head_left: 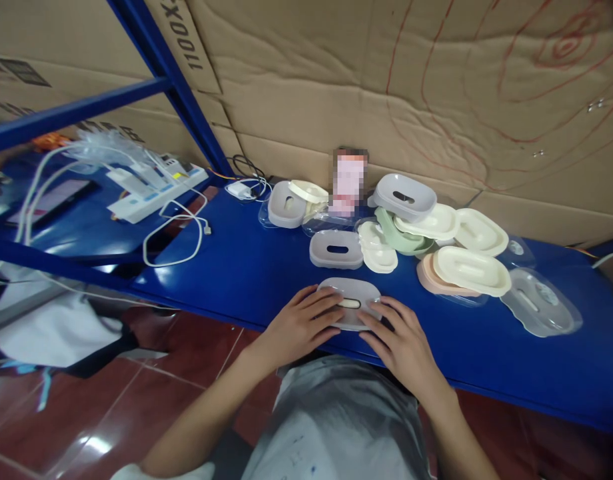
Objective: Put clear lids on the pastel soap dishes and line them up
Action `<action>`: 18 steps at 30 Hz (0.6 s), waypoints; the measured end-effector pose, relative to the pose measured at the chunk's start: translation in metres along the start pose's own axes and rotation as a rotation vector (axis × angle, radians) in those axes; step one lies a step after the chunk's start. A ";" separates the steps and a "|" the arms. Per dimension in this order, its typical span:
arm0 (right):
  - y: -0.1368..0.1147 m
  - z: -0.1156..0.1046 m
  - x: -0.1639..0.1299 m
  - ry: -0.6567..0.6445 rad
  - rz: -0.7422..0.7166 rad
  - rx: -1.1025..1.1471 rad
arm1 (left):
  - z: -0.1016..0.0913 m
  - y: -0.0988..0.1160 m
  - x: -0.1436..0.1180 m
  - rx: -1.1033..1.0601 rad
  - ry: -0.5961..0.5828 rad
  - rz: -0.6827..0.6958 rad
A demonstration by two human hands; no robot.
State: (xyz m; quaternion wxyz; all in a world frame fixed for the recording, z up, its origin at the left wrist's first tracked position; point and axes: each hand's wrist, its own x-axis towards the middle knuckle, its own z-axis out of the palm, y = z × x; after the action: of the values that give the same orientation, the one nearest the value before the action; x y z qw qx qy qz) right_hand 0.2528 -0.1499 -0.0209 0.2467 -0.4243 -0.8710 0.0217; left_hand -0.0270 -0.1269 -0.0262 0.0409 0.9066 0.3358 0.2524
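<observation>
Grey plastic oval case [350, 301] sits at the near edge of the blue table [246, 267], slot facing up. Head view: I see the left hand [297, 325] and right hand [402, 341] flanking it, fingers spread flat and resting on its left and right ends, neither closed around it. I judge it light, stiff and smooth, likely slippery; best held by the two rounded ends. Farther off lie a second grey case [336, 249], cream lids [471, 270] and clear covers [539, 303], crowded and overlapping. At far left, a power strip [156, 190] with white cables. Cardboard wall [386, 87] behind; red tiled floor [136, 393] below.
</observation>
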 end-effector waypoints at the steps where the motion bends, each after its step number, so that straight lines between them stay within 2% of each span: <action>1: 0.000 0.000 -0.001 0.003 0.004 0.001 | 0.000 0.001 0.000 -0.006 -0.008 -0.003; 4: 0.001 -0.001 -0.004 0.007 0.020 0.012 | -0.005 0.000 -0.001 -0.052 -0.005 0.009; 6: 0.003 -0.002 -0.007 -0.007 0.029 0.022 | -0.014 -0.006 0.004 -0.078 0.039 0.036; 9: 0.005 -0.005 -0.011 -0.028 0.029 0.044 | -0.035 -0.028 0.026 -0.027 0.147 0.045; 11: 0.006 -0.006 -0.011 -0.039 0.036 0.058 | -0.047 -0.050 0.052 0.082 0.189 -0.017; 14: 0.006 -0.006 -0.010 -0.050 0.068 0.062 | -0.053 -0.086 0.098 0.260 0.106 -0.117; 16: 0.006 -0.004 -0.010 -0.050 0.088 0.060 | -0.048 -0.103 0.124 0.345 0.015 -0.143; 18: 0.006 -0.003 -0.011 -0.042 0.108 0.059 | -0.038 -0.114 0.142 0.384 -0.028 -0.149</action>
State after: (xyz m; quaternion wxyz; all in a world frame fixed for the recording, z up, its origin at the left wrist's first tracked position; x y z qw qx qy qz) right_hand 0.2639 -0.1549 -0.0246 0.2393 -0.4625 -0.8509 0.0697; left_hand -0.0208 0.0471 0.0398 -0.1093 0.8739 0.4430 0.1674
